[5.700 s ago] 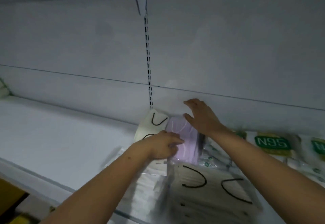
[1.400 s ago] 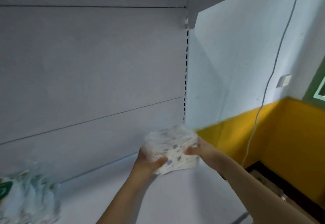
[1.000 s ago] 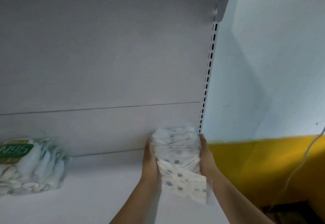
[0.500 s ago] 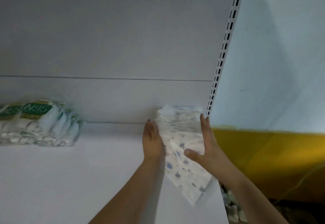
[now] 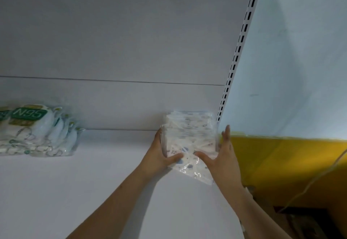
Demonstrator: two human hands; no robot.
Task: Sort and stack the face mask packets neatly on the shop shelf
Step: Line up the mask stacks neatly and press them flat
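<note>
Print on the stack of patterned mask packets (image 5: 190,135) is too blurred to read, and how many packets it holds cannot be counted. The left hand (image 5: 159,154) and right hand (image 5: 223,156) cover its two sides. The N95 packets (image 5: 37,131) run off the frame's left edge. Both forearms leave at the bottom.
</note>
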